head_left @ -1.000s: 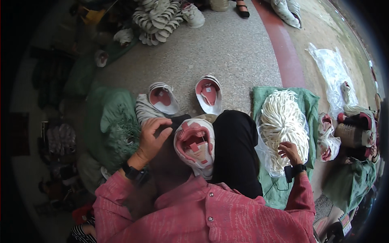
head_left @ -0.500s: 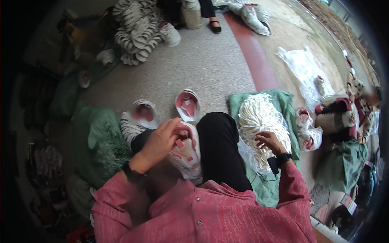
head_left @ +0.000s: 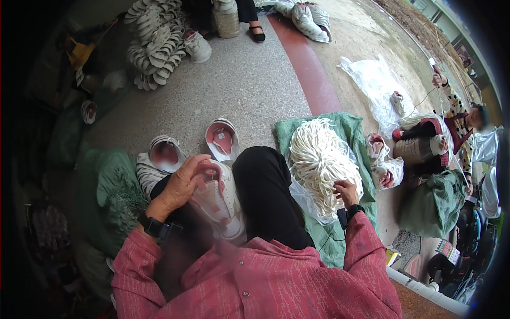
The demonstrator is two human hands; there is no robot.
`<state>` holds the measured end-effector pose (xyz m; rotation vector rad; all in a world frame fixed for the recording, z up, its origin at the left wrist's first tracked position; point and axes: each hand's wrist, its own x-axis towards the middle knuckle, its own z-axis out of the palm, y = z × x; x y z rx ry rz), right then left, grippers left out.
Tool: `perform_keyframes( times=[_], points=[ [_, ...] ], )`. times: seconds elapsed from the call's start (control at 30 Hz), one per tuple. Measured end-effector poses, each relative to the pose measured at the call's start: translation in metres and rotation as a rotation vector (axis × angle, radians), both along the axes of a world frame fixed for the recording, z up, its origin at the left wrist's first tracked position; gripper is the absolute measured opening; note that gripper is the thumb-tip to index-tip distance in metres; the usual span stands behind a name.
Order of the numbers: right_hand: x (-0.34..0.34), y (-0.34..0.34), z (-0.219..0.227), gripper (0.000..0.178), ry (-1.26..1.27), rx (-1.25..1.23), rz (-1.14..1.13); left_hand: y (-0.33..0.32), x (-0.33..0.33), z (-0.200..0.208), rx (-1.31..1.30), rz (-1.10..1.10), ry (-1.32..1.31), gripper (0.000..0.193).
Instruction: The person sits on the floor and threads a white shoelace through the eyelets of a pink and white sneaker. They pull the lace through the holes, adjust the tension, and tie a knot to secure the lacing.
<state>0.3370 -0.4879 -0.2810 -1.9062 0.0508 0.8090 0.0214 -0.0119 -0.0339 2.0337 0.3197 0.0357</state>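
A white and pink sneaker (head_left: 215, 198) lies between my thighs, its toe toward me and its front without visible lacing. My left hand (head_left: 183, 183) wraps around its pink-lined collar from the left. To the right, a large heap of white shoelaces (head_left: 319, 159) rests on clear plastic over a green woven sack (head_left: 370, 175). My right hand (head_left: 346, 192) is at the heap's near right edge, fingers bent and tips pinched together on a lace; the lace itself is hard to make out between them.
Just beyond my knees stand a white shoe with pink insole (head_left: 222, 139) and stacked shoes (head_left: 166, 154). A green sack (head_left: 109, 196) lies left. Several shoe stacks (head_left: 156, 45) stand far off. At right, a seated person (head_left: 459, 119) handles long white strands near more shoes (head_left: 383, 165).
My right hand's fingers, spread over the laces before, have drawn together. My left hand stays on the sneaker, which shows more of its side. The whole view has shifted rightward.
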Motion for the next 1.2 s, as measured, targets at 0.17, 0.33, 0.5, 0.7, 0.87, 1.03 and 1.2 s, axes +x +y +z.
perform_keyframes(
  times=[0.17, 0.33, 0.5, 0.7, 0.87, 1.03, 1.2],
  points=[
    [-0.011, 0.045, -0.017, 0.041, 0.291, -0.057, 0.147, -0.006, 0.004, 0.001, -0.030, 0.080, 0.068, 0.047],
    [-0.018, 0.061, 0.007, 0.026, 0.233, -0.149, 0.252, -0.018, 0.006, 0.017, -0.015, 0.129, 0.056, 0.047],
    [0.021, 0.040, 0.058, 0.026, 0.044, -0.202, 0.488, -0.028, -0.002, 0.022, 0.137, 0.190, 0.102, 0.041],
    [0.056, 0.030, 0.088, 0.031, 0.064, 0.041, 0.152, -0.018, -0.005, 0.007, 0.146, 0.254, 0.175, 0.037],
    [0.053, 0.033, 0.048, 0.042, 0.029, -0.164, 0.135, 0.004, -0.007, -0.018, 0.071, 0.196, 0.166, 0.047],
    [0.018, 0.021, -0.016, 0.048, 0.053, -0.222, 0.144, 0.014, -0.014, -0.047, 0.159, 0.098, 0.013, 0.042],
    [0.002, 0.025, -0.066, 0.050, -0.130, -0.326, 0.025, 0.016, -0.014, -0.044, 0.178, 0.031, -0.045, 0.043]
  ],
)
